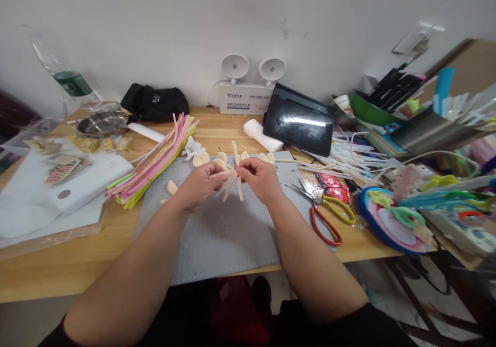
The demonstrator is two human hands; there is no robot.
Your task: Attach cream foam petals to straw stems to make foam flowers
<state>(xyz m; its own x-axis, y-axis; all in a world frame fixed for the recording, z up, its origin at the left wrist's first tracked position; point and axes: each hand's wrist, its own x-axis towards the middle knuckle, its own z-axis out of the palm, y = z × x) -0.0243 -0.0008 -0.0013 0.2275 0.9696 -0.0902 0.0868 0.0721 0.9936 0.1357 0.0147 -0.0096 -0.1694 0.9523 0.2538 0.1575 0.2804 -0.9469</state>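
Observation:
Over the grey cutting mat (pixel 228 243), my left hand (pixel 200 183) pinches one side of a bunch of cream pipe cleaners (pixel 241 190). My right hand (pixel 260 178) grips the same bunch from the other side, fingertips close to the left ones. The strips fan out from where they meet, some pointing down and one standing up. Exactly how they join is hidden by my fingers. Several cream rounded petal-like pieces (pixel 200 159) lie on the mat behind my hands, and another such piece (pixel 172 187) rests by my left wrist. White fuzzy pieces (pixel 192 148) sit at the mat's back edge.
A pink and yellow-green pipe cleaner bundle (pixel 163 158) lies left. Red-handled pliers (pixel 325 226) and yellow-handled scissors (pixel 339 208) lie right, near a blue-rimmed round tray (pixel 364 210). Behind stand a black tablet (pixel 298 125), a white lamp unit (pixel 242 99) and a black pouch (pixel 157 103).

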